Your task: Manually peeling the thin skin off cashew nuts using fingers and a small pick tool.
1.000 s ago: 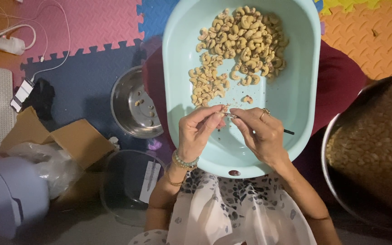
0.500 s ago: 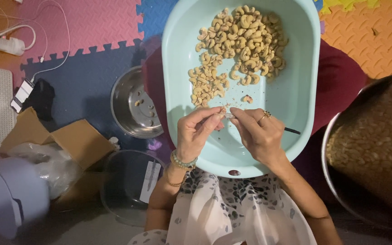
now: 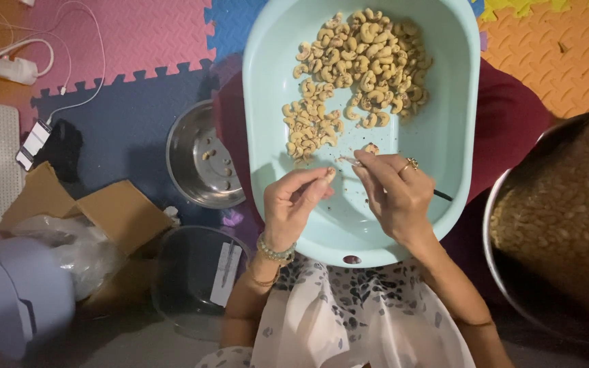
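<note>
A pale blue plastic tub point(image 3: 444, 136) rests on my lap, with a heap of peeled cashew nuts point(image 3: 359, 68) in its far half. My left hand point(image 3: 294, 204) hovers over the tub's near part, fingers curled with the fingertips pinched together; whether a nut is between them I cannot tell. My right hand point(image 3: 393, 194), wearing a ring, grips a thin dark-handled tool point(image 3: 441, 195) whose tip points left toward a single cashew point(image 3: 371, 148). The two hands are slightly apart.
A steel bowl point(image 3: 202, 160) with a few nuts sits left of the tub. A large metal basin point(image 3: 560, 225) full of cashews is at the right. A clear plastic container point(image 3: 195, 276), cardboard box point(image 3: 90, 211), plastic bag and power strip point(image 3: 8, 65) lie on foam mats.
My hands, which were together working a nut above the tub, have drawn apart. The left hand dropped lower and left, and the right hand's tool tip now points at the loose cashew.
</note>
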